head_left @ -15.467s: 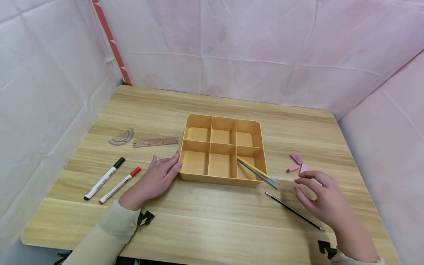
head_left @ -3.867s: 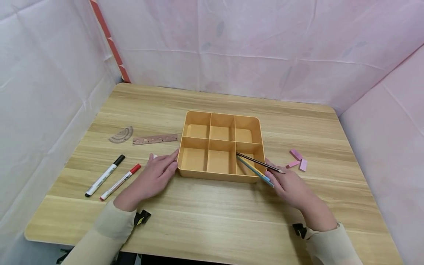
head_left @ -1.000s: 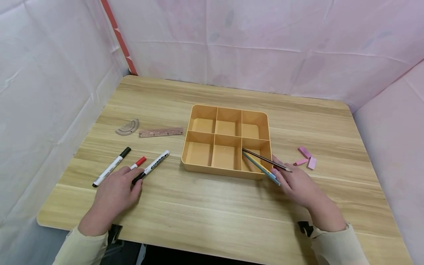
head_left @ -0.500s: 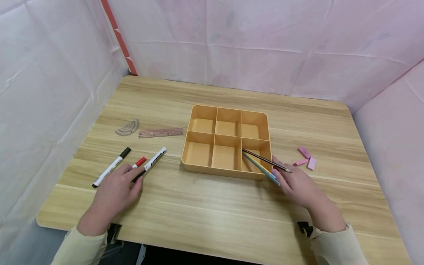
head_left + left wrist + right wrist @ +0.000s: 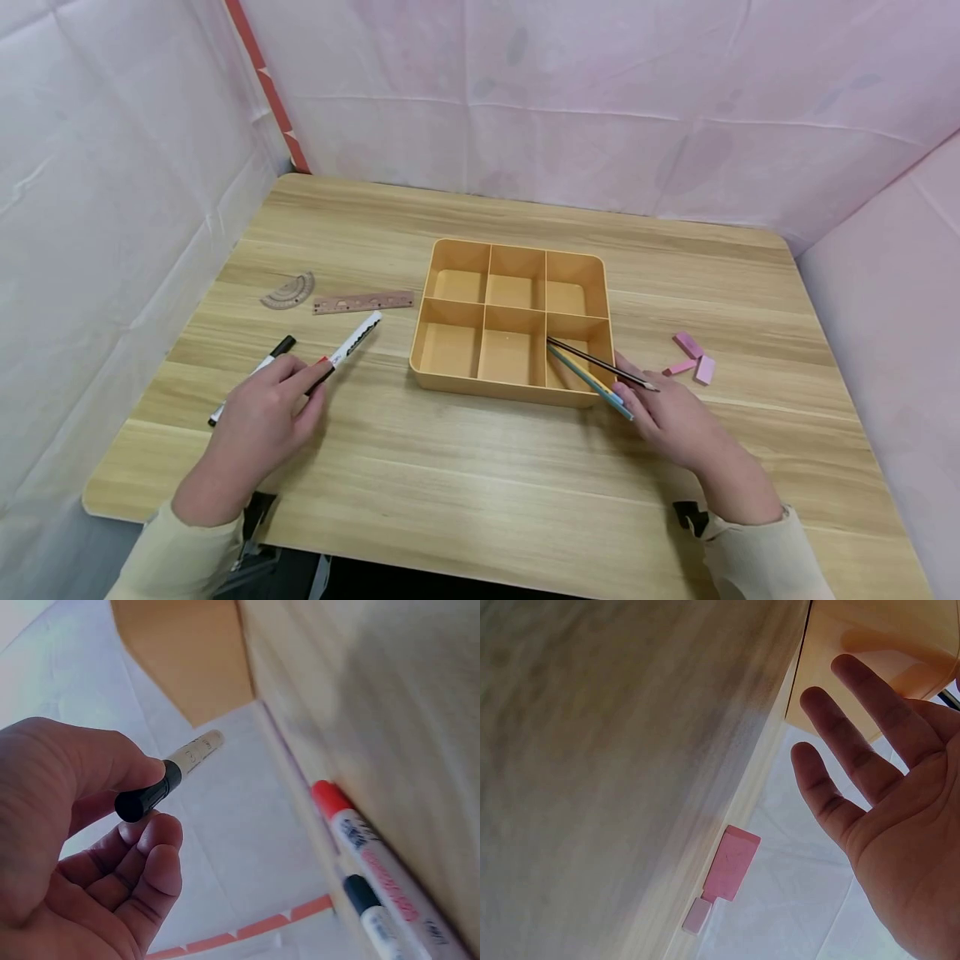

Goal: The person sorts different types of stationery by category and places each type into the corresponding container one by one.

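My left hand (image 5: 258, 408) pinches a black-capped marker (image 5: 354, 340) between thumb and fingers; in the left wrist view its cap is gripped and its white barrel points away. Beneath that hand lie a red marker (image 5: 382, 870) and another black marker (image 5: 375, 919), partly hidden in the head view. At the front right corner of the tan six-compartment tray (image 5: 495, 392), my right hand (image 5: 667, 412) rests with several fingers extended. A black pencil (image 5: 600, 362), a yellow pencil (image 5: 600, 383) and a teal pencil (image 5: 592, 385) lean out of the tray's front right compartment, over that corner.
Left of the tray, a ruler (image 5: 363, 302) and a protractor (image 5: 288, 291) lie on the wooden table (image 5: 465, 483). Several pink erasers (image 5: 687, 344) lie to the right. Pale cloth (image 5: 562, 92) hangs behind and at both sides.
The black pencil went from the table into the tray. My left hand left the tray's side and took hold of a marker. Just now it lifts the marker slightly; the right hand stays still.
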{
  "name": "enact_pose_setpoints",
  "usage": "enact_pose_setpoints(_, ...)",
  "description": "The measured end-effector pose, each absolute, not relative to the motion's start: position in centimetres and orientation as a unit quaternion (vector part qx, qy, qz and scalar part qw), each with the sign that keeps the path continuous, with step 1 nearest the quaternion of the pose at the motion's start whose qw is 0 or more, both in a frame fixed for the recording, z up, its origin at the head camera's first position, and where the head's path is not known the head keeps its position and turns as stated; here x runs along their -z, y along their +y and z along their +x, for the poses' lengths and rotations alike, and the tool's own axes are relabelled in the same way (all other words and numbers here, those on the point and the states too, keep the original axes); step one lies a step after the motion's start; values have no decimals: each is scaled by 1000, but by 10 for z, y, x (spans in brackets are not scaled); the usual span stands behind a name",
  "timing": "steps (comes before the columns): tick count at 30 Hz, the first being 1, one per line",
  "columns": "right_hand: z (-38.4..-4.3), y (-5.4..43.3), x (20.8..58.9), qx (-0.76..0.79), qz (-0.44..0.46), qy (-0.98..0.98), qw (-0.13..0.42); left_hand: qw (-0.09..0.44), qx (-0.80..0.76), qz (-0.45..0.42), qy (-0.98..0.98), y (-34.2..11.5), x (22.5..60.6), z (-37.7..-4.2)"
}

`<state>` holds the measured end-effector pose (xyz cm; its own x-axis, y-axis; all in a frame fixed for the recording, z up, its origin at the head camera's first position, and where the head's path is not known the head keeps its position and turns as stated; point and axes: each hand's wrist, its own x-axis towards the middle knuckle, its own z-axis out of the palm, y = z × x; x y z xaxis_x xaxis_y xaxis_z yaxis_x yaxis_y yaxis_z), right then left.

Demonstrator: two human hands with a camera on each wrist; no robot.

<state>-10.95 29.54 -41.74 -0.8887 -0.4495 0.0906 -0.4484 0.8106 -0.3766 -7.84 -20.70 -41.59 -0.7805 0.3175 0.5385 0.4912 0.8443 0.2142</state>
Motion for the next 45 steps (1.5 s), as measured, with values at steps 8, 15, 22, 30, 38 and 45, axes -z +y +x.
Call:
enact_pose_setpoints(8,-110,296,418,201,-228,953,5,277,185,-254,-908,-195,400,-82)
enact_pose_setpoints(15,-109,296,418,198,-223,955,5,276,196,-286,-897,-178,387,-84)
enact_pose_setpoints(22,-107,296,415,204,-209,956,14,261,228,-322,-881,-160,378,-89)
enact_pose_setpoints(30,-107,296,414,202,-195,959,28,250,239,-355,-868,-134,371,-94)
enact_pose_setpoints(38,-106,297,413,201,-191,960,30,228,230,-374,-869,-113,372,-98)
enact_pose_setpoints(45,-106,295,411,204,-187,960,41,202,218,-377,-877,-105,374,-103)
